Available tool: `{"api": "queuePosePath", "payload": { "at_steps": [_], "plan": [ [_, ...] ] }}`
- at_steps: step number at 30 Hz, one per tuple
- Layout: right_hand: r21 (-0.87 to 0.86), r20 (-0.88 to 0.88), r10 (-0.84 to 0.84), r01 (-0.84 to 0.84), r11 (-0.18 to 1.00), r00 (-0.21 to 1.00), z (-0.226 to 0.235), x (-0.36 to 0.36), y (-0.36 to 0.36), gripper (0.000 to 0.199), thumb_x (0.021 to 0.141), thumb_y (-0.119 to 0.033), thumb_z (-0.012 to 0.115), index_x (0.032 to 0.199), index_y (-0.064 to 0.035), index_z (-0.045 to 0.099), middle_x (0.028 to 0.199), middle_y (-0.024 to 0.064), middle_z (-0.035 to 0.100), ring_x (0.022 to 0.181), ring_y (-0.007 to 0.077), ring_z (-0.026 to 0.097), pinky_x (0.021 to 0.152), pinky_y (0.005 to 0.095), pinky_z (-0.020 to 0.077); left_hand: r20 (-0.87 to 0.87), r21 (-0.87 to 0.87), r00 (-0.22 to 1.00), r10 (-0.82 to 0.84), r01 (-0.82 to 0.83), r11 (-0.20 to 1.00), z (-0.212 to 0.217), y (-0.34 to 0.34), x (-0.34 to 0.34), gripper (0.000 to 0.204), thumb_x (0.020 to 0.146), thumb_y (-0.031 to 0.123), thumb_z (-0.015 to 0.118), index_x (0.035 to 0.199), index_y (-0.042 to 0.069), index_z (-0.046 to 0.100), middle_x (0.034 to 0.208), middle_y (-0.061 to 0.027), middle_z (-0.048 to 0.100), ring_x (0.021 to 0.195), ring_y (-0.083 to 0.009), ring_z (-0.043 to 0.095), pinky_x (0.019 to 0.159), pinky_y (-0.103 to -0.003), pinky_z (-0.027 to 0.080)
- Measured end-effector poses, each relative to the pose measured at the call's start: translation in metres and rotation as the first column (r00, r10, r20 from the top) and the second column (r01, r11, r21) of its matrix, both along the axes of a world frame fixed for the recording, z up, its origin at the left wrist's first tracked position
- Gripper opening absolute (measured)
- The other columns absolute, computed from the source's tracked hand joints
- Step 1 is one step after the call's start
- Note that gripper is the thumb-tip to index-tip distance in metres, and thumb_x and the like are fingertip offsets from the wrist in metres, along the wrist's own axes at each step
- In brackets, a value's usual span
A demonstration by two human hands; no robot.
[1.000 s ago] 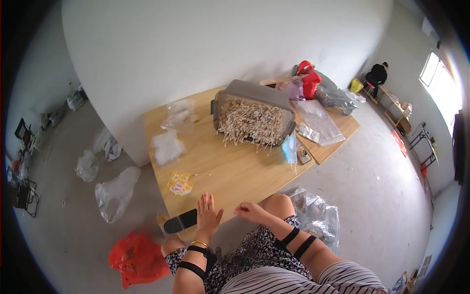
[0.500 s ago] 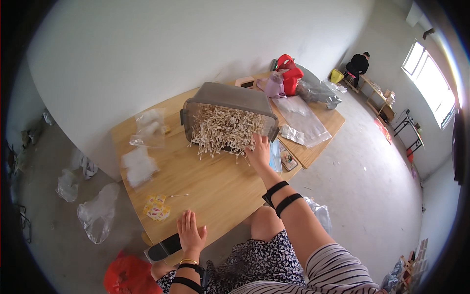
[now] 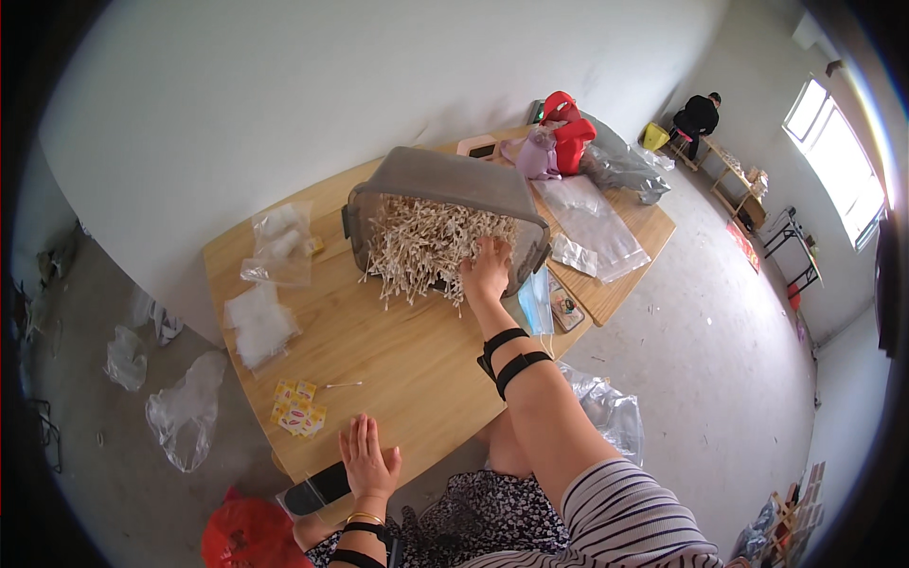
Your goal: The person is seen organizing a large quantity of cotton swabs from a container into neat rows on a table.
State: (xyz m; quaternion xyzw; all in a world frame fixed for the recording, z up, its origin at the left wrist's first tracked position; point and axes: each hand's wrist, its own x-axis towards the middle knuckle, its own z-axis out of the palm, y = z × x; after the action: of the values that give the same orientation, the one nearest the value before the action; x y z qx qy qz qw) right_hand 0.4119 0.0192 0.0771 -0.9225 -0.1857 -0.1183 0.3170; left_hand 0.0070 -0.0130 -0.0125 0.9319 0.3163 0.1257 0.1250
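- Grey bin (image 3: 431, 168) lies tipped at the table's (image 3: 407, 364) far side, mouth facing near, apparently to keep the cotton swabs (image 3: 407, 248) within reach
- Right hand (image 3: 486, 271) reaches into the swabs' right side; fingertips hidden, so I cannot tell whether it grips any
- Left hand (image 3: 370, 462) rests flat, fingers straight, at the near left edge, perhaps for support

Cotton swabs (image 3: 412, 244) are cream-white, their tub (image 3: 450, 173) grey, the table (image 3: 417, 379) pale tan. Cards (image 3: 297, 411) are yellow and white; the sleeve (image 3: 625, 511) is white with dark stripes.
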Motion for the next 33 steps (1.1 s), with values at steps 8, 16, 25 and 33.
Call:
{"api": "queuePosePath", "payload": {
  "at_steps": [8, 16, 25, 33],
  "plan": [
    [0.140, 0.319, 0.183, -0.237, 0.961, 0.930, -0.024, -0.053, -0.006, 0.030, 0.077, -0.007, 0.072, 0.104, -0.0152, 0.062, 0.114, 0.0086, 0.054, 0.110, 0.0339, 0.055, 0.081, 0.0455, 0.0543, 0.013, 0.015, 1.000, -0.003, 0.003, 1.000, -0.002, 0.001, -0.001, 0.077, 0.086, 0.033, 0.065, 0.151, 0.003, 0.037, 0.158, -0.0154, 0.038, 0.149, -0.0332, 0.031, 0.125, -0.055, 0.018],
    [-0.066, 0.329, 0.545, -0.557, 0.828, 0.771, -0.075, -0.112, -0.010, 0.019, 0.080, -0.012, 0.069, 0.099, -0.0129, 0.067, 0.106, 0.0070, 0.056, 0.105, 0.0305, 0.055, 0.080, 0.0414, 0.0534, 0.015, 0.009, 1.000, 0.001, -0.001, 1.000, -0.002, 0.000, 0.001, 0.076, 0.087, 0.034, 0.065, 0.150, 0.003, 0.038, 0.156, -0.0157, 0.040, 0.148, -0.0334, 0.032, 0.124, -0.056, 0.019],
    [-0.108, 0.109, 0.724, -0.716, 0.690, 0.681, -0.060, -0.164, -0.036, 0.046, 0.076, -0.007, 0.069, 0.121, -0.0144, 0.062, 0.126, 0.0109, 0.054, 0.121, 0.0329, 0.049, 0.102, 0.0448, 0.0439, 0.028, -0.043, 0.999, 0.026, -0.025, 0.999, -0.003, -0.001, -0.004, 0.075, 0.086, 0.034, 0.064, 0.150, 0.003, 0.039, 0.156, -0.0152, 0.040, 0.148, -0.0334, 0.032, 0.124, -0.056, 0.018],
    [-0.323, 0.130, 0.632, -0.570, 0.755, 0.764, -0.054, -0.074, -0.074, 0.066, 0.074, -0.005, 0.070, 0.136, -0.0167, 0.054, 0.138, 0.0124, 0.045, 0.125, 0.0350, 0.045, 0.105, 0.0468, 0.0397, 0.022, -0.022, 1.000, 0.019, -0.019, 1.000, -0.004, 0.001, 0.000, 0.075, 0.086, 0.033, 0.064, 0.150, 0.004, 0.039, 0.157, -0.0142, 0.039, 0.148, -0.0335, 0.032, 0.124, -0.056, 0.018]
  ]
}}
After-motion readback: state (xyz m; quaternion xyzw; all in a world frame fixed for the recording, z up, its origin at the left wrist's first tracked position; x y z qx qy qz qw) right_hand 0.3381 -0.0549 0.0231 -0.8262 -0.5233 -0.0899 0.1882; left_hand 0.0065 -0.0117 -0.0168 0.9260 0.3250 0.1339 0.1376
